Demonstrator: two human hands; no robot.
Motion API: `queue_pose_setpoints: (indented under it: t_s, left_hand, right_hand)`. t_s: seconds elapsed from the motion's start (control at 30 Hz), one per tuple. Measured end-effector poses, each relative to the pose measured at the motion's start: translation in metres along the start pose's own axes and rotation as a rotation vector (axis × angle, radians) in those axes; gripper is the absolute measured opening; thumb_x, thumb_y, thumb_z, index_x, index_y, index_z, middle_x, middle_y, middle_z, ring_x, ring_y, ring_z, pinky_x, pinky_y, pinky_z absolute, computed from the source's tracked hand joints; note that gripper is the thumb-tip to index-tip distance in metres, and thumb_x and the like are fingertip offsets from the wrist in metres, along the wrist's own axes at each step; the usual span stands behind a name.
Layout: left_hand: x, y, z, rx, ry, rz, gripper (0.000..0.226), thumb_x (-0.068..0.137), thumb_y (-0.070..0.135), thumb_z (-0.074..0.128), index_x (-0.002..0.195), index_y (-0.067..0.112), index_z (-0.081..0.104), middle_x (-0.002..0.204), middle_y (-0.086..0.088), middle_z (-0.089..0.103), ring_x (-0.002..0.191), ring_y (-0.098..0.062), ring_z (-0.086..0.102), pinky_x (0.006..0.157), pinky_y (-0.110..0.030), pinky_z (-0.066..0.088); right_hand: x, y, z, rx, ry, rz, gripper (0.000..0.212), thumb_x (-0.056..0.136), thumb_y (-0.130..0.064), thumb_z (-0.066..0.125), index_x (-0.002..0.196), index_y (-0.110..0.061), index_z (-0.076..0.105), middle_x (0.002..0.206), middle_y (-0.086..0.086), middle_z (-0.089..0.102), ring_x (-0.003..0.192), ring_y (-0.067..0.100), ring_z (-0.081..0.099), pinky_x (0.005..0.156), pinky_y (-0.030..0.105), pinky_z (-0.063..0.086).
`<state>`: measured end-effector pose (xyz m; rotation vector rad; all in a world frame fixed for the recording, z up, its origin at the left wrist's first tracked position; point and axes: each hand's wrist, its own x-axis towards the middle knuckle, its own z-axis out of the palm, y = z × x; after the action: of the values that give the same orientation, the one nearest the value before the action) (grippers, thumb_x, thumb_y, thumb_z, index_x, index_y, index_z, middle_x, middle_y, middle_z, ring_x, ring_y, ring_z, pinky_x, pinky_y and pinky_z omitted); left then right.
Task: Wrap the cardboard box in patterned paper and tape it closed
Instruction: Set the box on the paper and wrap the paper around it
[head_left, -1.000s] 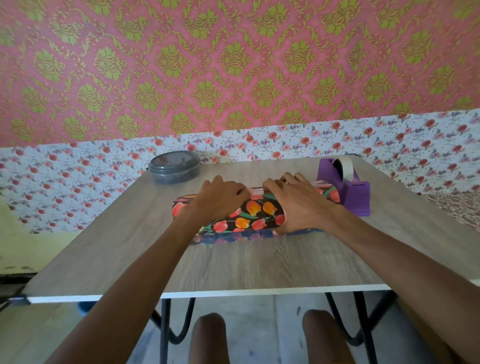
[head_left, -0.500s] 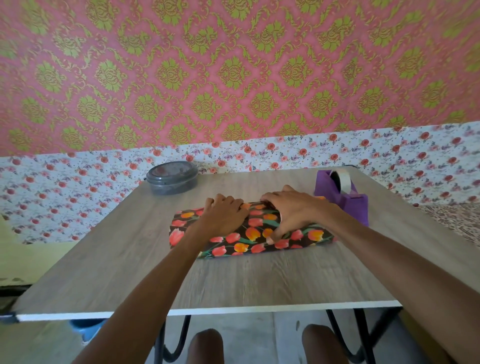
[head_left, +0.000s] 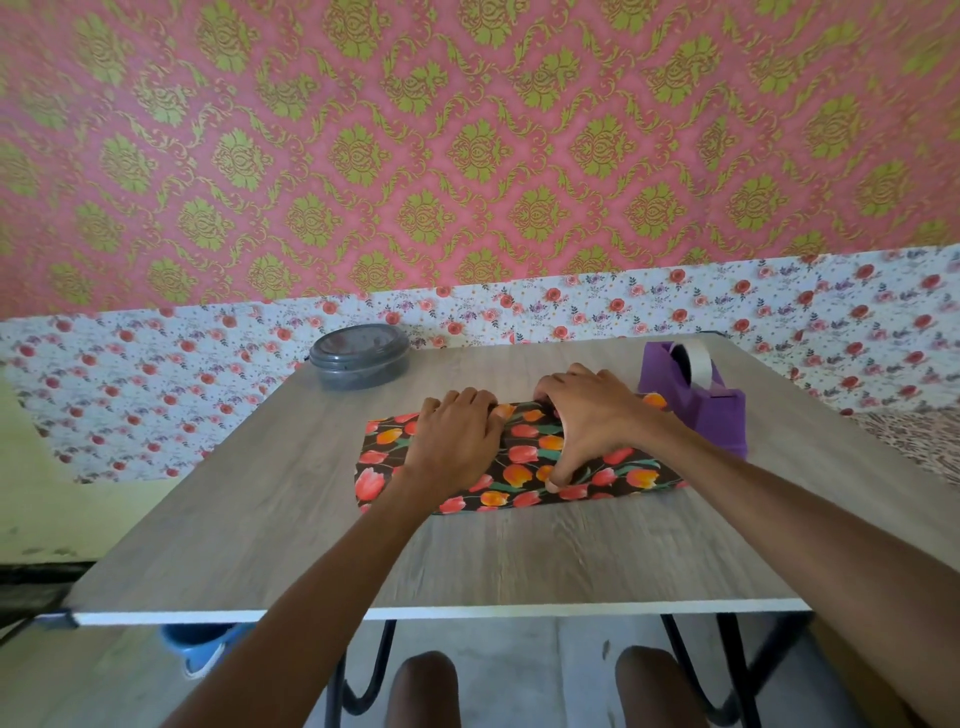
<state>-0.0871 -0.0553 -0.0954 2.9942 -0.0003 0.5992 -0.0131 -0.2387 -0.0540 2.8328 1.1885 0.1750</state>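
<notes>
My knees (head_left: 423, 686) show at the bottom of the frame, under the near edge of the table (head_left: 519, 561). Something blue (head_left: 202, 644) sits on the floor at lower left; I cannot make out what it is.

Both forearms reach up from the lower corners to the middle of the frame. There the paper (head_left: 524, 457), dark with red and orange tulips, lies in a flat, long shape on the table. The box must be under it, though no cardboard shows.

My left hand (head_left: 457, 441) lies palm down on the left half of the paper, fingers together and pressing, the tips bent down at the far edge. My right hand (head_left: 592, 421) grips the right half: its fingers curl over the far edge and the thumb (head_left: 555, 483) stretches back to pin the paper near the front edge.

Just right of that hand stands a purple dispenser (head_left: 711, 415) with its tape (head_left: 698, 364). A grey lidded tub (head_left: 358, 358) sits at the far left corner. Beyond is the wall (head_left: 467, 156), floral white below, pink and green above.
</notes>
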Motion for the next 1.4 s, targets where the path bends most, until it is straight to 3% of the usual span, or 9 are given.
queue_pose_setpoints:
  t_s: [0.2,0.47,0.57,0.7,0.8,0.9,1.1,1.23,1.4]
  left_hand:
    - [-0.007,0.003,-0.001,0.052,0.076,0.01,0.044,0.105,0.04,0.023,0.126,0.019,0.056,0.124,0.0,0.06,0.111,-0.02,0.055,0.102,-0.041,0.036]
    - [0.011,0.003,-0.007,0.107,0.243,-0.007,0.038,0.104,0.04,0.03,0.116,0.017,0.057,0.114,-0.002,0.06,0.102,-0.022,0.056,0.092,-0.04,0.042]
    - [0.017,0.002,-0.002,0.104,0.214,0.007,0.037,0.104,0.042,0.028,0.115,0.019,0.055,0.109,0.0,0.064,0.098,-0.021,0.058,0.093,-0.038,0.041]
    - [0.024,0.005,-0.002,0.114,0.151,0.014,0.036,0.105,0.043,0.026,0.119,0.02,0.051,0.113,-0.001,0.065,0.103,-0.022,0.061,0.099,-0.038,0.04]
    - [0.023,0.005,0.001,0.133,0.169,0.024,0.035,0.105,0.04,0.027,0.123,0.02,0.05,0.12,-0.001,0.064,0.111,-0.022,0.059,0.103,-0.037,0.038]
    - [0.016,0.005,0.005,0.133,0.224,0.041,0.037,0.104,0.039,0.029,0.126,0.02,0.052,0.123,0.001,0.064,0.114,-0.021,0.058,0.104,-0.037,0.036]
    - [0.015,-0.002,-0.007,0.204,0.111,0.105,0.046,0.096,0.045,0.045,0.137,0.024,0.05,0.134,0.004,0.059,0.116,-0.022,0.048,0.099,-0.039,0.034]
    - [0.021,-0.004,-0.025,0.218,-0.067,0.155,0.063,0.086,0.042,0.062,0.143,0.023,0.042,0.139,0.004,0.054,0.115,-0.023,0.044,0.098,-0.037,0.036]
    - [0.023,0.001,-0.025,0.335,-0.116,0.159,0.071,0.082,0.047,0.067,0.143,0.019,0.041,0.136,0.0,0.055,0.115,-0.025,0.044,0.096,-0.037,0.04]
  right_hand:
    - [-0.01,-0.004,0.0,-0.021,0.082,-0.007,0.106,0.039,-0.077,0.074,0.127,-0.024,0.045,0.118,-0.008,0.053,0.109,0.016,0.043,0.091,0.037,0.041]
    - [-0.011,-0.009,0.008,-0.252,0.407,0.079,0.106,0.039,-0.066,0.078,0.127,-0.016,0.047,0.119,0.0,0.051,0.111,0.023,0.043,0.092,0.04,0.035]
    - [-0.008,-0.011,0.027,-0.216,0.487,0.119,0.094,0.048,-0.053,0.08,0.127,-0.014,0.048,0.117,0.002,0.053,0.107,0.024,0.045,0.09,0.039,0.035]
    - [-0.005,-0.01,0.045,-0.161,0.551,0.128,0.093,0.058,-0.066,0.076,0.127,-0.01,0.05,0.12,0.005,0.056,0.11,0.026,0.048,0.095,0.042,0.035]
    - [-0.005,-0.005,0.05,-0.109,0.507,0.123,0.117,0.055,-0.096,0.052,0.131,-0.007,0.051,0.127,0.008,0.054,0.116,0.028,0.05,0.103,0.045,0.035]
    - [-0.011,-0.003,0.045,-0.064,0.487,0.105,0.122,0.057,-0.103,0.035,0.133,-0.009,0.05,0.133,0.006,0.053,0.119,0.027,0.049,0.105,0.045,0.035]
    - [-0.017,0.007,0.032,-0.17,0.414,0.015,0.086,0.071,-0.081,0.052,0.131,-0.019,0.049,0.129,-0.001,0.056,0.112,0.023,0.048,0.091,0.041,0.039]
    - [-0.014,0.007,0.02,-0.175,0.333,-0.024,0.085,0.074,-0.068,0.062,0.14,-0.017,0.046,0.136,-0.001,0.051,0.114,0.024,0.044,0.094,0.038,0.045]
    - [-0.009,0.006,0.011,-0.192,0.231,-0.021,0.088,0.076,-0.062,0.067,0.145,-0.014,0.04,0.143,0.0,0.046,0.117,0.025,0.04,0.091,0.036,0.047]
